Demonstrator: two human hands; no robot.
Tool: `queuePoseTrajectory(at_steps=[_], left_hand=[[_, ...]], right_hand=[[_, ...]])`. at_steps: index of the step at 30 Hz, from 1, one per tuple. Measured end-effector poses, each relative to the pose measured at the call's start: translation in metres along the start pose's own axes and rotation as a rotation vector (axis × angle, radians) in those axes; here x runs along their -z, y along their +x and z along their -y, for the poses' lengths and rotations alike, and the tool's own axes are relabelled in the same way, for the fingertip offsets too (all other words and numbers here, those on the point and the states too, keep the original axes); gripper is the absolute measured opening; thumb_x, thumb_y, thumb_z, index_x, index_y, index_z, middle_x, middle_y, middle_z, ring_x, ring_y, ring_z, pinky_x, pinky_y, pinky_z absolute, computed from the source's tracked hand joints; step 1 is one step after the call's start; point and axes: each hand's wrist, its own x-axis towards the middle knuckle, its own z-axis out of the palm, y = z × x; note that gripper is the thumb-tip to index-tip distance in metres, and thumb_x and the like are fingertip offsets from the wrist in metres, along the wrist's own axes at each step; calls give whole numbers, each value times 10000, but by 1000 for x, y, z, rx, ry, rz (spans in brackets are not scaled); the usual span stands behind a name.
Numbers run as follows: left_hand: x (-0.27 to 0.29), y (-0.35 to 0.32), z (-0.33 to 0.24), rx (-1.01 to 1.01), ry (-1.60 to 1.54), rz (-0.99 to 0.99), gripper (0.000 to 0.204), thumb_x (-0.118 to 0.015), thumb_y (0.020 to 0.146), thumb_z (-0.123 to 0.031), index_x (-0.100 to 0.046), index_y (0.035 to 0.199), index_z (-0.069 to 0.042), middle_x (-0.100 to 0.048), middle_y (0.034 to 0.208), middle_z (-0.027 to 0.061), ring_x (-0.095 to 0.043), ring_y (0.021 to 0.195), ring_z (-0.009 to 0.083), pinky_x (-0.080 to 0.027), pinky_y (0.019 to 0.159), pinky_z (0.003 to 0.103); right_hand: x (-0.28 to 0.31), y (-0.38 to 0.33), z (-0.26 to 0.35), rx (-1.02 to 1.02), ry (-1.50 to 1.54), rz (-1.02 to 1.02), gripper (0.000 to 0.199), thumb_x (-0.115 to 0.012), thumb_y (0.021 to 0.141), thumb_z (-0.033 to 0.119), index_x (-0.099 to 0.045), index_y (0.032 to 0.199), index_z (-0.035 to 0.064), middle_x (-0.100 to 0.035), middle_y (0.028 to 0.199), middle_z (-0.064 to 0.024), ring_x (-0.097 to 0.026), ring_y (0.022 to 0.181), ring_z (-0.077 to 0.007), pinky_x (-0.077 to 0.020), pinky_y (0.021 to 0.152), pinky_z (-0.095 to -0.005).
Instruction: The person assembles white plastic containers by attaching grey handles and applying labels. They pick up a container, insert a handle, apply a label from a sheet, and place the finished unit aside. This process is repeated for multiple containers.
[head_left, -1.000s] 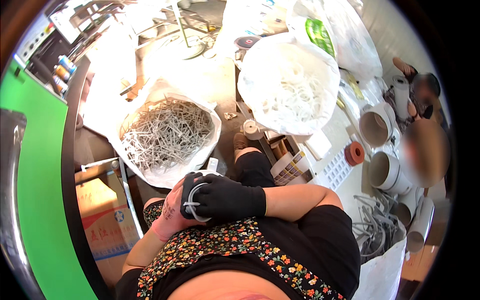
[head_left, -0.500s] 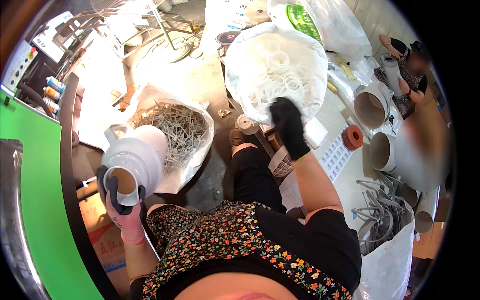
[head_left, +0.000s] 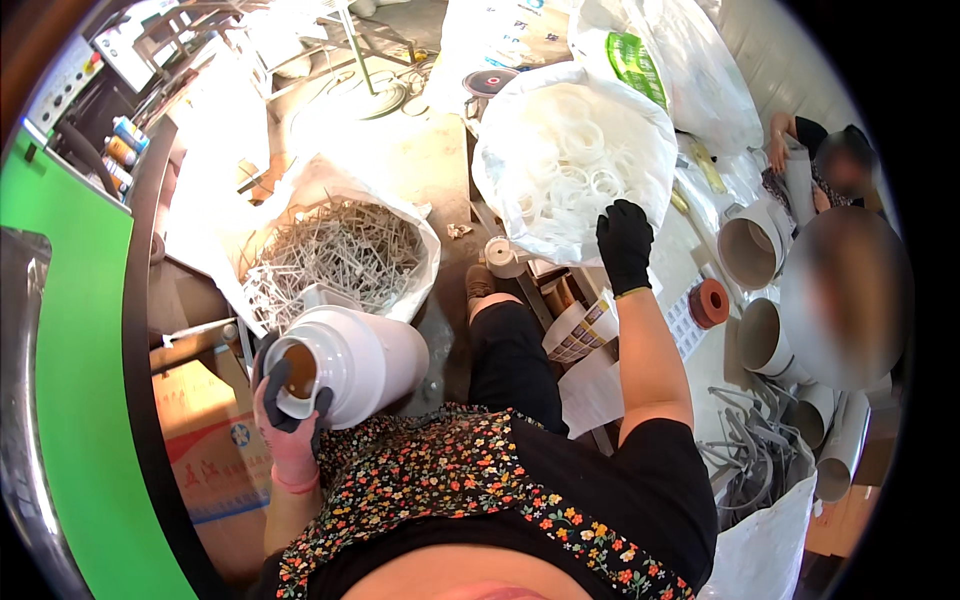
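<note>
My left hand [head_left: 290,430], in a pink and dark grey glove, grips a light grey plastic pipe fitting [head_left: 385,360] by its open, collared end. The fitting lies tilted in front of my lap, its wider body pointing right. My right hand [head_left: 625,248], in a black glove, is at the near right rim of a white sack [head_left: 490,170] full of translucent rings [head_left: 580,150]. Its fingers are curled, and what they hold, if anything, is hidden. Past the fitting stands a white sack [head_left: 428,250] filled with thin grey plastic scraps [head_left: 340,250].
A green machine panel [head_left: 70,380] runs along my left, above a cardboard box [head_left: 215,450]. At right, a table carries a brown-red ring [head_left: 708,303] and large grey pipe pieces [head_left: 750,250]. A sack of grey strips [head_left: 750,450] stands nearer. Another person [head_left: 800,170] handles a pipe at far right.
My left hand has brought the fitting right and closer to my lap, turning its body rightward. My right hand has drawn back from over the rings to the sack's near right rim.
</note>
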Motion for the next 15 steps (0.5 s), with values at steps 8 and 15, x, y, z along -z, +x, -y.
queuePoseTrajectory(at_steps=[8,15], left_hand=[[-7,-1,-3,-134,132,309,748,-860,623,-203,-509,1269,-65,-477,1356,259,-475,1245,453,-411,1034,498],[-38,13,-13,-120,-30,499,902,-831,669,-297,-390,1381,39,-538,1311,176,-495,1232,372,-379,1059,442]], right_hand=[[59,8,63,174,409,-106,221,-762,749,137,-589,687,15,-640,851,-124,-598,867,-308,-483,767,-406],[194,-23,216,446,1016,454,257,-751,750,138,-634,952,30,-647,872,-143,-636,800,-321,-506,700,-410]])
